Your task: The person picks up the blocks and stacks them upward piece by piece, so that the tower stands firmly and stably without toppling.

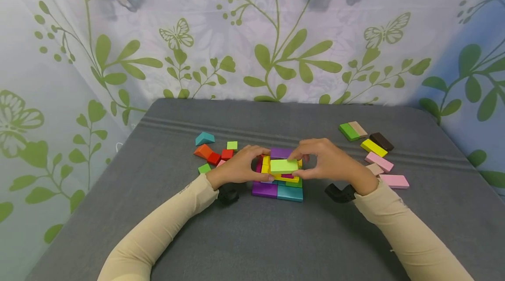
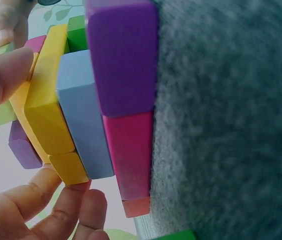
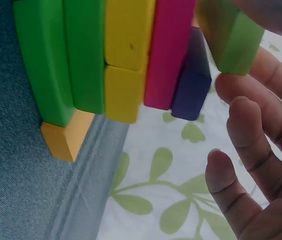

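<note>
My right hand [image 1: 329, 162] pinches a light green rectangular block [image 1: 284, 166] between thumb and fingers. In the right wrist view that light green block [image 3: 236, 42] is at the top layer of a stack of coloured blocks [image 1: 265, 190]. My left hand [image 1: 241, 165] spans the stack's left side. In the left wrist view its thumb is at the near end of the upper layers, and its fingertips [image 2: 76, 187] meet the far end of the yellow blocks [image 2: 48, 107]. Below these lie light blue, purple and magenta blocks; a purple block [image 1: 281, 153] shows behind the light green one.
Left of the stack lie loose blocks, among them a teal triangular one [image 1: 205, 138], an orange one [image 1: 203, 151] and a red one [image 1: 226, 154]. Green, brown, yellow [image 1: 373, 147] and pink blocks [image 1: 394, 181] lie to the right. A patterned curtain [image 1: 276, 31] hangs behind the grey table [image 1: 244, 241].
</note>
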Demonstrator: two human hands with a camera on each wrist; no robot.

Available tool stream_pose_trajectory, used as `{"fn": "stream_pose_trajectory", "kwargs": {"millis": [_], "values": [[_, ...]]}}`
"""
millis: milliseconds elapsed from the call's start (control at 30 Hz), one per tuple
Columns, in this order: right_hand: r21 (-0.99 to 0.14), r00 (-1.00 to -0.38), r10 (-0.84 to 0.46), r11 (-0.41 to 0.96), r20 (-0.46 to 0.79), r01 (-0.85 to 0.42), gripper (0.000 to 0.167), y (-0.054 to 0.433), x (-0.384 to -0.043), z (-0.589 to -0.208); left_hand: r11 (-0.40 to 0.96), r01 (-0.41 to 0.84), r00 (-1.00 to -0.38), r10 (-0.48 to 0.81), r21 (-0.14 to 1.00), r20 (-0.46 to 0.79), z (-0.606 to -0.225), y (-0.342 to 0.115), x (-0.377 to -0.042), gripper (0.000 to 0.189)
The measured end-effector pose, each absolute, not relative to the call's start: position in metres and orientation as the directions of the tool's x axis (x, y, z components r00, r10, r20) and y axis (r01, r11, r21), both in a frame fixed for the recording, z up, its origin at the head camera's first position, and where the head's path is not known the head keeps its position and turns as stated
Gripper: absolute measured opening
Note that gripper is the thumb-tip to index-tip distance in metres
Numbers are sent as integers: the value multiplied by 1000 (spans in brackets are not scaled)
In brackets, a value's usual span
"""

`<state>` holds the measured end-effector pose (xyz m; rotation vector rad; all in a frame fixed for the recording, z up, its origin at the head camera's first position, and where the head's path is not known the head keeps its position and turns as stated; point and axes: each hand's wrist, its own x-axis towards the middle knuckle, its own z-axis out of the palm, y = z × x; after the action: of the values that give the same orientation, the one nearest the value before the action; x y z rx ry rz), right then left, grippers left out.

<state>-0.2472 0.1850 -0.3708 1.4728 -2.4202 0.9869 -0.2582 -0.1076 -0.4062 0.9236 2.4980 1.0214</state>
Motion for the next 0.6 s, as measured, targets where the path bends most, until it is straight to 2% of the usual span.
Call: {"fn": "stream_pose_trajectory", "kwargs": {"millis": [133, 400, 500, 600], "values": [[-419, -487, -760, 310, 430, -853, 32, 182, -245, -373, 544, 460, -753, 658, 702, -16, -407, -107, -259, 78], [-345, -511, -770, 395, 381, -852, 32, 181, -240, -369, 535, 460, -749, 663, 709, -15, -406, -107, -258, 83], [-340, -545, -763, 439, 348, -832, 36, 180, -240, -366, 514, 457, -751, 661, 726, 4, -406, -108, -258, 87], [-385, -615, -731, 497, 297, -777, 46, 181, -241, -364, 489, 456, -759, 650, 743, 38, -405, -108, -257, 87]]}}
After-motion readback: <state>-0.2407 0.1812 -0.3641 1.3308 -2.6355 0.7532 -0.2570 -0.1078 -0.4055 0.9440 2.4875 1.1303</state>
